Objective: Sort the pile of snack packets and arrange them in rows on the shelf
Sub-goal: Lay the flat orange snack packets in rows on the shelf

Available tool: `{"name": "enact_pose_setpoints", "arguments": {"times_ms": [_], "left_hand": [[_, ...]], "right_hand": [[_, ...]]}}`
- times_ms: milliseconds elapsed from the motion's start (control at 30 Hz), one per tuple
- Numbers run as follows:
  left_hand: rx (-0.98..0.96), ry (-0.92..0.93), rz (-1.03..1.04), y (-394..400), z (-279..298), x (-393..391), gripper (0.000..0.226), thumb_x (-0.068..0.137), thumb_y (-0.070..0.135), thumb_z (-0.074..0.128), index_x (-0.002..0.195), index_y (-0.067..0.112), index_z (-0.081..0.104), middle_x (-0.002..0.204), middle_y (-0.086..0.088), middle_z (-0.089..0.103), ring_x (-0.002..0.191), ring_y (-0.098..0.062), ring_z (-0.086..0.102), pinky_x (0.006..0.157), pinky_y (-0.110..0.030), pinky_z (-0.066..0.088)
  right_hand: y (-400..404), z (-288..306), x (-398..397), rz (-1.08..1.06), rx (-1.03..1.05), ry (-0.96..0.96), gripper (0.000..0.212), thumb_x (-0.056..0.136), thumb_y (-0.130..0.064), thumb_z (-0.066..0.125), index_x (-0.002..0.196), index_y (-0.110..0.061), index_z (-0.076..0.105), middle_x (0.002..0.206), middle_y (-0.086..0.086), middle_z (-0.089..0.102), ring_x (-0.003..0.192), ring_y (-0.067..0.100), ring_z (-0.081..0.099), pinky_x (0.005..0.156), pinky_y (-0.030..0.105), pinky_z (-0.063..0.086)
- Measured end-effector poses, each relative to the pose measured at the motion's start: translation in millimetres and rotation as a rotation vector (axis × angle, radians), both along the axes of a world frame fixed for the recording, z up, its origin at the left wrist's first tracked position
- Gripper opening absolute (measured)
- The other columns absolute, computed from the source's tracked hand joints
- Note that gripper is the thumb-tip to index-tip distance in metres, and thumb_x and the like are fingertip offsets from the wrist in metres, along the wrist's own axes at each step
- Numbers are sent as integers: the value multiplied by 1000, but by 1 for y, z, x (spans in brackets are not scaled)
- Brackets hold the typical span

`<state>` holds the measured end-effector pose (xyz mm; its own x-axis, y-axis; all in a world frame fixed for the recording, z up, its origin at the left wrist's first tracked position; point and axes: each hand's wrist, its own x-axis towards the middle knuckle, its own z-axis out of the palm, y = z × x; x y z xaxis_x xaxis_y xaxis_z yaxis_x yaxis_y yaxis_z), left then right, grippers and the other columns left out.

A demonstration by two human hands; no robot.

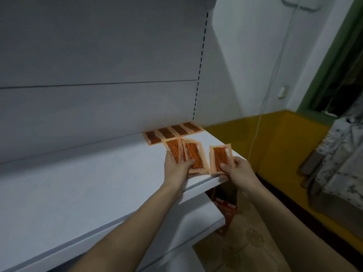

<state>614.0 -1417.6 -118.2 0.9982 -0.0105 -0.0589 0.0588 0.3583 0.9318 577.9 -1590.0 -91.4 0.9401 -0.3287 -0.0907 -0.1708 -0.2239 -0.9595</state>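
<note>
White metal shelving fills most of the head view, with a grey back panel (98, 55) above and a white wall with a yellow lower band at 3 o'clock. The upper shelf (88, 183) carries all the sorted packets at its far right end.

At the very back of this shelf, against the panel, a row of four dark brown packets (172, 132) lies flat side by side, at about 12 o'clock from the hands. I judge this row as finished, at least for what is visible.

In front of it a second row of orange stick packets begins. The left hand (176, 165) holds a small fan of orange packets (188, 156), the thumb over them and the fingers under; how many are in the fan I cannot tell exactly. The right hand (235, 167) pinches one single orange packet (221, 160) at its near edge, just at 3 o'clock from the fan, over the front right corner of the shelf. Whether this packet already rests on the shelf I cannot tell.

On the lower shelf (196, 218), at 6 o'clock from the hands, some red packets (225, 211) are partly visible, so probably more sorting is left.

So the task seems in its early middle part: one row done, the second only starting, much bare shelf remaining at 9 o'clock.
</note>
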Motion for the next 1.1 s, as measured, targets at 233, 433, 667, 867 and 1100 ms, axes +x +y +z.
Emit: {"name": "enact_pose_setpoints", "arguments": {"times_ms": [233,433,667,867,1100], "left_hand": [[6,-9,207,-41,15,55,38,90,-13,60,116,13,54,104,-6,69,96,-18,69,56,-15,54],[26,-106,303,-65,14,75,51,88,-21,52,128,10,52,115,-21,67,99,-24,72,78,-41,63],[312,-147,409,-71,11,75,39,91,-7,64,124,12,57,109,-4,72,98,-13,73,72,-20,58],[442,-94,508,-75,4,78,45,88,-1,70,127,17,58,114,-3,73,104,-18,71,97,-45,56],[426,-67,503,-74,4,82,42,89,-2,69,117,27,59,112,-3,74,104,-22,72,94,-40,57]], "right_hand": [[-49,-2,97,125,-175,-31,64,93,-2,63,147,-21,34,131,4,57,106,18,64,65,24,58],[-45,-15,151,245,-962,-198,43,93,-28,60,133,-19,48,130,6,45,120,25,44,94,38,44],[-47,-34,174,534,-1052,-430,32,101,-25,42,128,-19,59,132,1,53,119,22,45,96,37,41],[-55,-35,184,545,-963,-405,29,93,-7,52,120,-14,62,124,4,64,118,23,55,106,37,40],[-54,-38,191,505,-862,-359,41,95,-4,54,135,-10,54,138,8,57,133,26,46,114,39,36]]}}
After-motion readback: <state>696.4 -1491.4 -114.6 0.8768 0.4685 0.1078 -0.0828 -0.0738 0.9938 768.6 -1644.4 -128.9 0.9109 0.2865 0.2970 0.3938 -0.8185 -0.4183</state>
